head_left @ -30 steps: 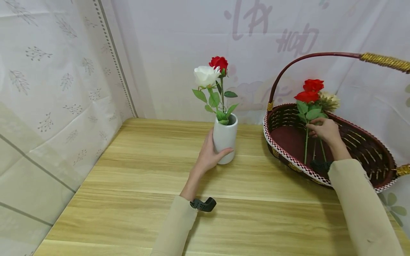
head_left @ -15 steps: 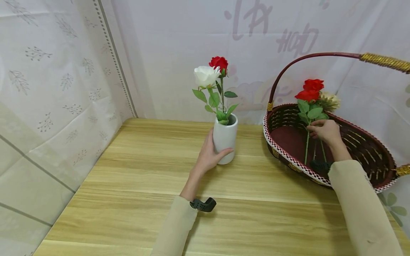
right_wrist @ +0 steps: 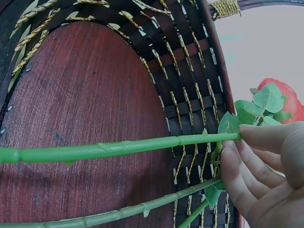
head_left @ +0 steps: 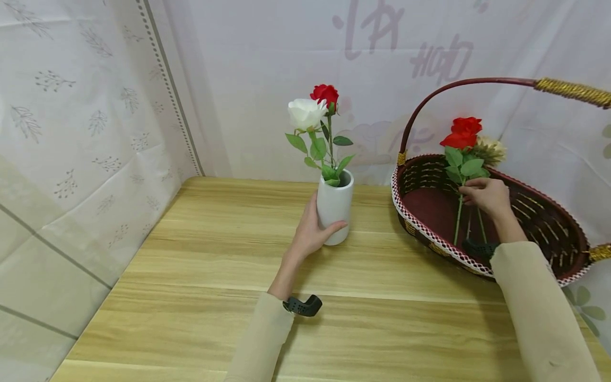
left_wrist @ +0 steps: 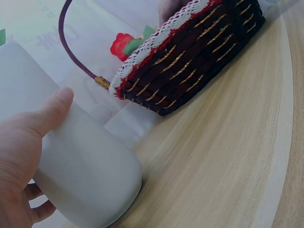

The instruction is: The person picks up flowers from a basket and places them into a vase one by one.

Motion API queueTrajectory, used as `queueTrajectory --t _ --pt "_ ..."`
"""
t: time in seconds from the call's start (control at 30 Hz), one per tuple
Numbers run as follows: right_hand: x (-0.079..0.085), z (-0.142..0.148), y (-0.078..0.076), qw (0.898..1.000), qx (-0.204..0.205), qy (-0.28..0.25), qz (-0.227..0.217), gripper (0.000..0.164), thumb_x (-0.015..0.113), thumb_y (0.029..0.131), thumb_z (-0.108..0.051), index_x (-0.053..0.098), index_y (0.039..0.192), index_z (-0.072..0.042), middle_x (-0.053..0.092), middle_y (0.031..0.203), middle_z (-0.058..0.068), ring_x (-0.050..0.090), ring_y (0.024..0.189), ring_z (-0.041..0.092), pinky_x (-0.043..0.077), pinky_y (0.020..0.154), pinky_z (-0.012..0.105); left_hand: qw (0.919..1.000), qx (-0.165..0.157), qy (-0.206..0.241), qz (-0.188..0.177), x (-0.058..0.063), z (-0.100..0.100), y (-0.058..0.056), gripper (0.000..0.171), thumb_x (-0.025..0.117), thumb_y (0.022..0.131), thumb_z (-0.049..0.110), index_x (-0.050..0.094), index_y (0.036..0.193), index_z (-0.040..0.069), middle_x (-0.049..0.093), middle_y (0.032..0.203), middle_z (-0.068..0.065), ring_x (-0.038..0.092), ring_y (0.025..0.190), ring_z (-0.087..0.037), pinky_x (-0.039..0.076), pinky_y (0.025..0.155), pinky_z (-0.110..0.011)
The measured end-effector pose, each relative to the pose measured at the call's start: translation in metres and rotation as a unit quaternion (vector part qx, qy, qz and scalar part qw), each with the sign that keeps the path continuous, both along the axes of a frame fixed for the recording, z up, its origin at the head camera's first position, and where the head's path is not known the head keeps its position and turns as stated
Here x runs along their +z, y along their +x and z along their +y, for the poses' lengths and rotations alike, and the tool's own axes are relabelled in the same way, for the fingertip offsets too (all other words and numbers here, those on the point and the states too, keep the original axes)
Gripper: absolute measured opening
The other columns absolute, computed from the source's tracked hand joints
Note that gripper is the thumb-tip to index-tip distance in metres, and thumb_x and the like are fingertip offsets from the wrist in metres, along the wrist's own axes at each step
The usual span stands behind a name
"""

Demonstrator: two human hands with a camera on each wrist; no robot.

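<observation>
My left hand (head_left: 310, 231) grips a white cylindrical vase (head_left: 335, 207) that stands upright on the table, thumb across its front. A white rose (head_left: 306, 114) and a red rose (head_left: 325, 95) rise from the vase. At the right, my right hand (head_left: 488, 199) reaches into a dark woven basket (head_left: 397, 197). Thumb and forefinger pinch the green stem (right_wrist: 118, 146) of a red rose (head_left: 458, 141) just below its leaves. Another red rose (head_left: 469, 124) overlaps it behind, beside a cream flower (head_left: 491, 151). More stems lie below the pinched one in the right wrist view.
The basket's tall handle (head_left: 477, 80) arches over the flowers, wrapped in gold cord. Its rim carries white lace. Patterned cloth (head_left: 238, 106) hangs behind and to the left of the wooden table (head_left: 215, 254). A dark band (head_left: 303, 305) sits on the left wrist.
The pinched red rose has shifted slightly up and to the right, overlapping the other red bloom more. My right hand has moved slightly with it. My left hand and the vase stay put.
</observation>
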State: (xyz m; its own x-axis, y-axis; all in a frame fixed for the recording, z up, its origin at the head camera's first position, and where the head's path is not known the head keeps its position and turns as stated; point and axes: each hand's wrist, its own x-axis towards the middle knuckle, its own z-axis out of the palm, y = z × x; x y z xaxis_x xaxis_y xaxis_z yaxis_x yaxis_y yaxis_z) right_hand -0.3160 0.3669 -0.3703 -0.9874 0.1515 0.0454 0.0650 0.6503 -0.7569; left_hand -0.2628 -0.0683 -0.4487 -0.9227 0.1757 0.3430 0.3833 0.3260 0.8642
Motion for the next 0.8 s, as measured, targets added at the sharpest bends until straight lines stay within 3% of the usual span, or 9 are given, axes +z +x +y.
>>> queueTrajectory --t 0.8 --pt "0.0073 -0.0053 0.0099 0.998 -0.029 -0.038 0.032 0.053 0.066 0.099 -0.029 0.056 0.131 0.011 0.062 0.073 -0.024 0.067 0.062 0.005 0.057 0.062 0.026 1.0 0.002 -0.003 0.004 -0.0016 0.0001 -0.0011 0.099 0.084 0.084 0.037 0.021 0.158 0.022 0.044 0.142 -0.004 0.047 0.125 -0.02 0.043 0.103 -0.046"
